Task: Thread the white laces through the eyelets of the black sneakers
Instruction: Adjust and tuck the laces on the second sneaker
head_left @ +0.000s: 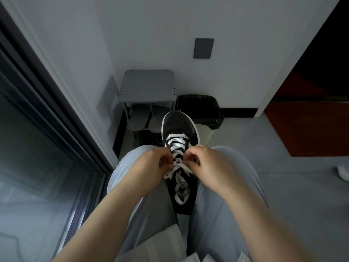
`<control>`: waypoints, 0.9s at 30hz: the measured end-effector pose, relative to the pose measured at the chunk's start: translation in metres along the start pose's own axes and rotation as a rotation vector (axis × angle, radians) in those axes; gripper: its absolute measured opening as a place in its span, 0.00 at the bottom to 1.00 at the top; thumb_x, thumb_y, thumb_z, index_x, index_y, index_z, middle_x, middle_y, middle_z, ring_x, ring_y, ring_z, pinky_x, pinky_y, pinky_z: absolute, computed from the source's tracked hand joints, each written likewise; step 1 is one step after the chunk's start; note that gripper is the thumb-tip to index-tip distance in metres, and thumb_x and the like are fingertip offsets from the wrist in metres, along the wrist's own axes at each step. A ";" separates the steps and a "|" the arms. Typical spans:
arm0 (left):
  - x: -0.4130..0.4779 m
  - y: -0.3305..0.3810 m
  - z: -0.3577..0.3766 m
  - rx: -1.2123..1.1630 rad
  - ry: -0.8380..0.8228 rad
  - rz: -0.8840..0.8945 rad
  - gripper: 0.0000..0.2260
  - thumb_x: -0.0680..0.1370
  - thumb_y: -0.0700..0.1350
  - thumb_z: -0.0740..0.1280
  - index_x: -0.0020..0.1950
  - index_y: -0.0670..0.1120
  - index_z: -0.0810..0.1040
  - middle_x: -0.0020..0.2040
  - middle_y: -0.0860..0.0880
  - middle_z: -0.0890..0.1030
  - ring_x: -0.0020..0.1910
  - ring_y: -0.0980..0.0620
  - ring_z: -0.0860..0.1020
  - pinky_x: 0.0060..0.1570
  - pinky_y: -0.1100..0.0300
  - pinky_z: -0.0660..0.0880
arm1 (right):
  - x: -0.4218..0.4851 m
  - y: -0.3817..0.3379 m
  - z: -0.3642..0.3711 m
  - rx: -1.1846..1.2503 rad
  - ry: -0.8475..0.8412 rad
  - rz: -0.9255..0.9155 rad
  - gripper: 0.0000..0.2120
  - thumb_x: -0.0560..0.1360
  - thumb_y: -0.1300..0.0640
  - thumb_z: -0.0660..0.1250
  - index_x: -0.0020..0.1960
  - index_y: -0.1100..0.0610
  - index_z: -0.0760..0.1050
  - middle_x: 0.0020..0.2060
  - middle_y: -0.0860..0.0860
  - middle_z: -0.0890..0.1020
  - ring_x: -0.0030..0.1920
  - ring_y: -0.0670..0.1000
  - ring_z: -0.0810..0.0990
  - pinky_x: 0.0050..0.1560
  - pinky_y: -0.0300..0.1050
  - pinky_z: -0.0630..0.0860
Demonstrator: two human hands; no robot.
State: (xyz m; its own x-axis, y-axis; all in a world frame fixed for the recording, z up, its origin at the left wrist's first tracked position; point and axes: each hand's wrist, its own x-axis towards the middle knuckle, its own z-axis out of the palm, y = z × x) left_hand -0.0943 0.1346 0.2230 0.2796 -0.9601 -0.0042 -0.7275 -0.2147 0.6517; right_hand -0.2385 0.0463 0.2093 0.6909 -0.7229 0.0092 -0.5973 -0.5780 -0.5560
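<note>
grey rack (147,86) | black bin (198,107) just beside it | slippers (144,118) under, perhaps

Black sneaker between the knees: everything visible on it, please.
The black sneaker lies lengthwise between the person's grey-trousered thighs, toe pointing away, top facing up. Its upper looks like dark mesh, with a white sole rim round the toe. A flat white lace crosses through the front eyelets, and its loose ends loop over the rear part. The left hand and right hand each pinch the lace at mid-shoe.
</note>
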 end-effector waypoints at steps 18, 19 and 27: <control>0.011 -0.020 -0.012 -0.005 -0.120 -0.079 0.02 0.76 0.48 0.64 0.45 0.54 0.72 0.32 0.56 0.76 0.34 0.56 0.74 0.40 0.57 0.73 | 0.004 0.000 -0.006 0.282 0.030 0.034 0.04 0.74 0.52 0.68 0.41 0.48 0.75 0.33 0.45 0.80 0.33 0.40 0.76 0.35 0.36 0.70; 0.011 -0.018 -0.010 -0.029 -0.083 -0.091 0.01 0.76 0.48 0.64 0.47 0.53 0.73 0.29 0.56 0.75 0.30 0.57 0.72 0.35 0.60 0.71 | 0.004 0.001 -0.007 0.214 0.061 0.038 0.03 0.74 0.51 0.69 0.42 0.48 0.76 0.33 0.45 0.79 0.32 0.40 0.75 0.33 0.35 0.69; 0.010 0.004 -0.001 0.017 0.027 -0.085 0.05 0.77 0.49 0.65 0.47 0.48 0.73 0.32 0.53 0.72 0.27 0.60 0.68 0.32 0.75 0.66 | 0.011 -0.001 0.002 0.025 0.021 0.017 0.04 0.75 0.51 0.66 0.49 0.48 0.75 0.40 0.41 0.72 0.37 0.41 0.71 0.38 0.38 0.69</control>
State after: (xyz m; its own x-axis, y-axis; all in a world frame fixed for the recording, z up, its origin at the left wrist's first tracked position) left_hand -0.0940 0.1245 0.2263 0.3573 -0.9332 -0.0382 -0.7112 -0.2983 0.6366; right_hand -0.2297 0.0393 0.2085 0.6719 -0.7405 0.0173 -0.5981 -0.5562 -0.5769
